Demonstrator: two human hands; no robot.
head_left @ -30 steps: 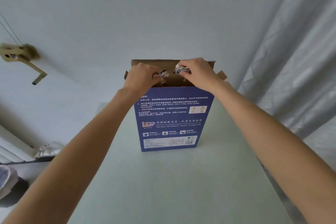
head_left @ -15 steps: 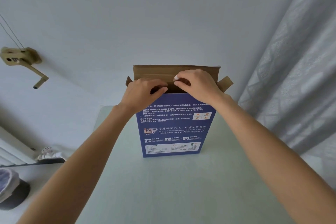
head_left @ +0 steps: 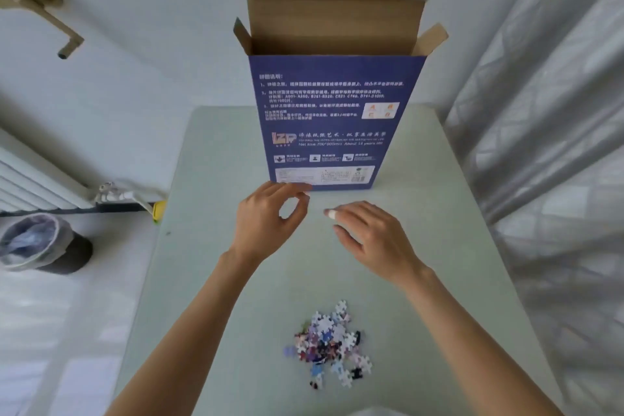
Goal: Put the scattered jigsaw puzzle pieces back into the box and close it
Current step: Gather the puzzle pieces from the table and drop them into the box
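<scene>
A tall blue puzzle box [head_left: 332, 118] stands upright at the far end of the pale green table [head_left: 209, 280], its brown top flaps standing open. A small heap of jigsaw pieces [head_left: 329, 343] lies on the table near me. My left hand [head_left: 270, 219] hovers just in front of the box's base, fingers loosely curved with thumb and forefinger almost meeting, holding nothing. My right hand [head_left: 371, 236] hovers beside it, palm down, fingers relaxed and empty, with a white plaster on one fingertip. Both hands are between the box and the heap.
A lined waste bin [head_left: 37, 243] stands on the floor at the left, by a white radiator [head_left: 30, 176]. A translucent curtain [head_left: 547, 145] hangs close along the table's right edge. The wall is right behind the box.
Both hands were at the box's open top, letting pieces go into it. They have now come down and back toward me, empty, and my view has tilted down onto the table.
</scene>
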